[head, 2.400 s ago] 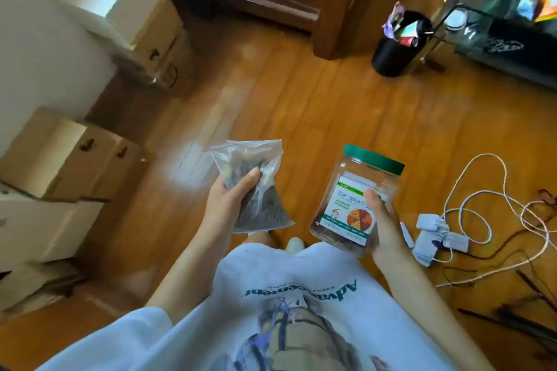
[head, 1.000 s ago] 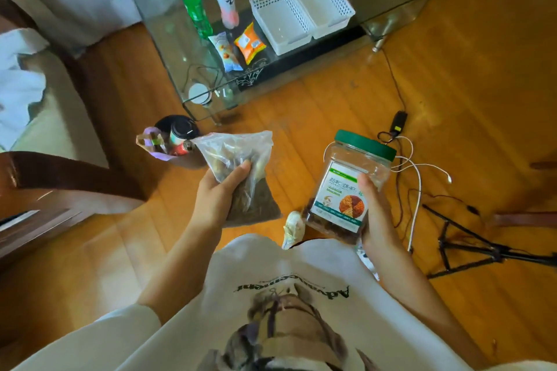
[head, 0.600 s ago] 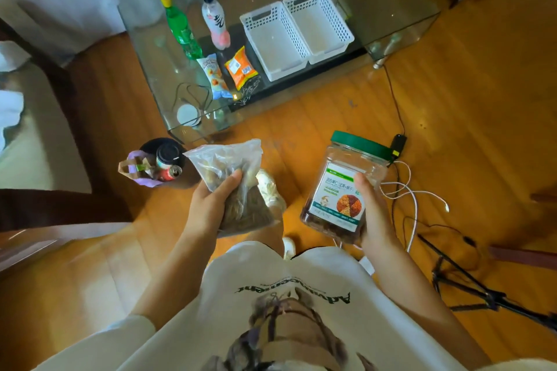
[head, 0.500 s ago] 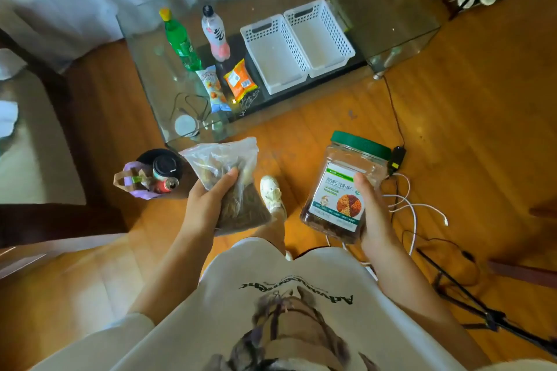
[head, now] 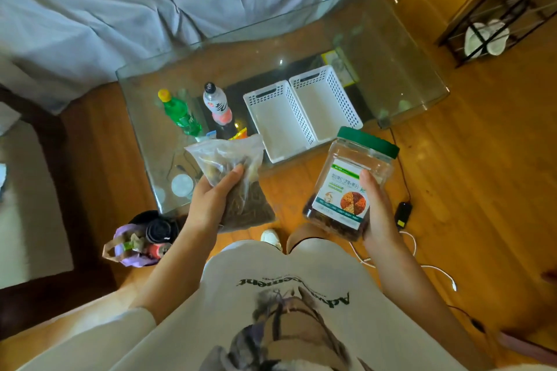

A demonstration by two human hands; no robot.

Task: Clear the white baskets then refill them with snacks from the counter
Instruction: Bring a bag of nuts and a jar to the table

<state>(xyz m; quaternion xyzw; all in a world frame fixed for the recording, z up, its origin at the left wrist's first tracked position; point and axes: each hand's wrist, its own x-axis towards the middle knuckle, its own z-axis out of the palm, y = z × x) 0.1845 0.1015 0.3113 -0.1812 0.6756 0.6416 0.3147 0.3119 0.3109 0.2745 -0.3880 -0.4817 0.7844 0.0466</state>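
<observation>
Two white baskets stand side by side on the glass table (head: 401, 69), the left basket (head: 278, 123) and the right basket (head: 327, 105), both with bare floors. My left hand (head: 211, 202) grips a clear plastic bag of dark snacks (head: 238, 187) over the table's near edge. My right hand (head: 376, 211) holds a clear jar with a green lid (head: 352, 187) in front of the baskets, above the floor. Left of the baskets stand a green bottle (head: 180, 114) and a pink-and-white bottle (head: 218, 105). Two small snack packets (head: 239, 135) are mostly hidden behind the bag.
A black bin with a purple bag and cans (head: 144, 238) sits on the wooden floor at the table's near-left corner. White and black cables with an adapter (head: 402, 217) lie on the floor to the right. A bed with a pale sheet (head: 150, 3) lies beyond the table.
I have turned from the boxes and come up to the glass table. The baskets now lie just beyond my hands. Bag and jar stay in the same grips.
</observation>
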